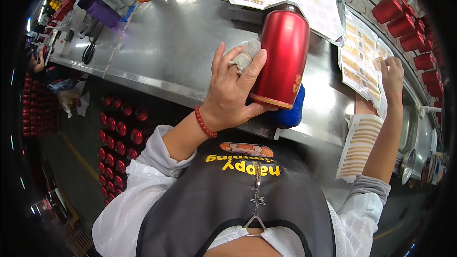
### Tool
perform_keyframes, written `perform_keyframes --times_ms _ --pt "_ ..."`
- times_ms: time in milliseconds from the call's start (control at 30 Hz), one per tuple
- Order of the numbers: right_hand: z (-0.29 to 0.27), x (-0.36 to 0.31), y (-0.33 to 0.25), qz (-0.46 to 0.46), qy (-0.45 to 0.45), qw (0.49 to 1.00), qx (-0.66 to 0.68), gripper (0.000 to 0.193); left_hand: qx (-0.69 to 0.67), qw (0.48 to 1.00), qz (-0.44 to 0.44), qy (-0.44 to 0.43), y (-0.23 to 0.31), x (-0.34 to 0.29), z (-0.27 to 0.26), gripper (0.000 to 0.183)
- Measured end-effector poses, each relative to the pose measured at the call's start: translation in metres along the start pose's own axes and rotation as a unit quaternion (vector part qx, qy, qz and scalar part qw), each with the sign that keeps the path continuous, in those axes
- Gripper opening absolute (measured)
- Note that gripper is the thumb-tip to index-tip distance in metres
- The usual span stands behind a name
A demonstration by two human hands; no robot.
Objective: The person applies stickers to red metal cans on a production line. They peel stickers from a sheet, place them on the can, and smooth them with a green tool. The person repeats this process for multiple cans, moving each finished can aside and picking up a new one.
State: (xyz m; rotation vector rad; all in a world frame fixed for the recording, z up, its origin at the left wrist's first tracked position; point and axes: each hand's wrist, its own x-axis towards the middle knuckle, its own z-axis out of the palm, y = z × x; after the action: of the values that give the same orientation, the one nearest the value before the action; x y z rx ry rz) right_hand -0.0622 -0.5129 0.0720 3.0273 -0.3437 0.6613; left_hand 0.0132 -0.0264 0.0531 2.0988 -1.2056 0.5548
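Note:
A glossy red metal canister (283, 57) with gold trim at its lower edge leans against a dark angular support. My left hand (227, 88) holds its left side, thumb at the bottom edge and index finger along the wall; another finger wears a grey cloth cover. Under the canister's base lies a blue cloth (291, 109). My right hand (392, 74) reaches to a white sheet of gold decals (358, 57), its fingers bent together at the sheet's right side. What they pinch, if anything, is too small to make out. Beneath my right forearm hangs a sheet of curved gold strips (360, 145).
A metal tray (342, 35) with more decal sheets stands at the far side of the steel table (166, 33). A purple bottle (100, 10) lies at the left. Several red canisters (401, 24) line the right, and others (116, 138) stand below the table's left edge.

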Motion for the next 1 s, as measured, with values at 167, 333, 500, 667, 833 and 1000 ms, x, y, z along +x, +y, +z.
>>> perform_keyframes --times_ms 167,333,500,667,833,1000 --pt "-0.062 -0.002 -0.122 -0.065 -0.012 0.98 0.189 0.013 -0.044 0.999 -0.014 0.004 -0.004 -0.002 0.005 0.102" --pt "-0.087 -0.009 -0.186 -0.104 -0.04 0.955 0.275 0.012 -0.167 0.986 -0.013 0.0 -0.008 -0.004 -0.005 0.085" --pt "-0.093 -0.023 -0.208 -0.091 -0.034 0.946 0.309 0.008 -0.169 0.981 0.099 0.0 -0.029 -0.029 -0.009 0.061" --pt "-0.074 -0.035 -0.212 -0.084 -0.033 0.938 0.335 0.01 -0.214 0.975 -0.067 0.01 -0.002 -0.005 0.001 0.065" --pt "-0.072 -0.043 -0.211 -0.063 -0.037 0.939 0.335 0.01 -0.233 0.966 -0.106 -0.024 0.0 -0.002 0.003 0.072" --pt "-0.071 -0.048 -0.213 -0.056 -0.048 0.937 0.342 0.01 -0.223 0.97 -0.095 -0.022 0.004 -0.001 0.002 0.076"
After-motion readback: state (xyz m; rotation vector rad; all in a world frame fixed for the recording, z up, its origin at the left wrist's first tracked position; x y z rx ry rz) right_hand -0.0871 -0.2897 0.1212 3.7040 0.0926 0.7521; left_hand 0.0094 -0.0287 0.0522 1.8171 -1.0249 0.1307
